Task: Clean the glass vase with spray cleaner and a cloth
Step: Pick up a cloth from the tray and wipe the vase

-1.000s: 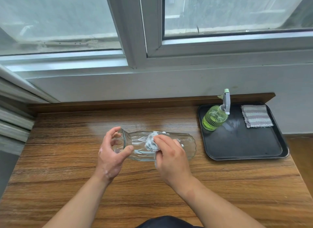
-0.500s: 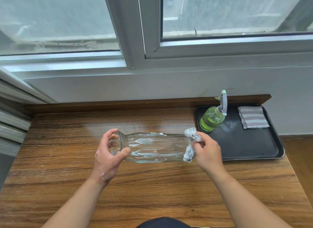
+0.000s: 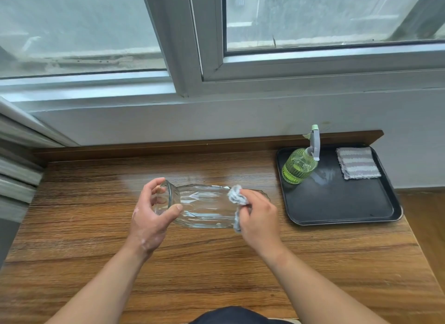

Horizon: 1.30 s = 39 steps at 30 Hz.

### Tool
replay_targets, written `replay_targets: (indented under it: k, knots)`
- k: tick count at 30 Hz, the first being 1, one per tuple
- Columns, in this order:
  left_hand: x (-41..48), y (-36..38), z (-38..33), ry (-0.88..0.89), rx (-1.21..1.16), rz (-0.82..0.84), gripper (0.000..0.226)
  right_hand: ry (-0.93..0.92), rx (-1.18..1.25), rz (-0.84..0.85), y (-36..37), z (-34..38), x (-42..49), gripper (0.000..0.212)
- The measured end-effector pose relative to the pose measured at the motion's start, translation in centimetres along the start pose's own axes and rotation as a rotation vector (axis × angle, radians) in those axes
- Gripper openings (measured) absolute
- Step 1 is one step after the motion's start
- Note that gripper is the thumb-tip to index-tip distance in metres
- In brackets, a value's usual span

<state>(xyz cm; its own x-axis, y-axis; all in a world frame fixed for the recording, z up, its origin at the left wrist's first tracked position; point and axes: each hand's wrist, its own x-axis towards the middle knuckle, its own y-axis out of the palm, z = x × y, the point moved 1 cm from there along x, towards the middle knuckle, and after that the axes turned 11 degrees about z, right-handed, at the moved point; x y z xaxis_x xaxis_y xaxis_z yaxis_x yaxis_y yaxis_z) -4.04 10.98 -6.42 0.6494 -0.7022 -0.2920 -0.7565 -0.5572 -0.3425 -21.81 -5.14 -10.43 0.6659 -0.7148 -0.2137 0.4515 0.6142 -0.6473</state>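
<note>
Vase point(image 3: 204, 206) of clear glass lies on its side near the middle of the worktop point(image 3: 96, 227), one end pointing left, the other toward the tray. Its body is faceted, with pale reflections along the ridges; whether it rests on the wood or is lifted just above it I cannot tell. No brand, label or writing can be read on anything.

One left hand point(image 3: 151, 217) grips the vase's left end, thumb in front and fingers curled over the rim. One right hand point(image 3: 258, 217) is closed round a crumpled grey cloth point(image 3: 237, 198), pressing it against the vase's right part.

One black tray point(image 3: 337, 210) sits at the worktop's far right corner. On it stand one green ribbed spray bottle point(image 3: 299, 167) with a grey trigger head at the tray's back left, and one folded striped cloth point(image 3: 357, 163) at its back right, apart from the bottle.
</note>
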Motion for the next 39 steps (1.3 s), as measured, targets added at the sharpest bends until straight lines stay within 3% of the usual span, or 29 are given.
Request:
replay_targets:
  k: [5,17,26,30,39]
  knots:
    - [-0.3,-0.2,0.4,-0.007,0.004,-0.002,0.076,-0.114,0.000,0.041,0.4,1.9,-1.3,0.044]
    - [-0.7,-0.2,0.9,-0.040,-0.009,-0.008,0.086,0.242,-0.050,-0.091,-1.4,-4.6,0.8,0.042]
    - [-0.6,0.2,0.3,-0.016,0.018,-0.008,0.084,-0.104,-0.038,0.004,1.9,4.0,-2.0,0.042]
    - [-0.8,-0.1,0.3,-0.025,0.010,-0.010,0.074,-0.204,-0.052,0.052,2.1,4.2,-2.1,0.046]
    - [-1.4,-0.2,0.4,-0.045,-0.018,0.004,0.073,0.170,-0.086,-0.045,-1.5,-5.4,0.1,0.040]
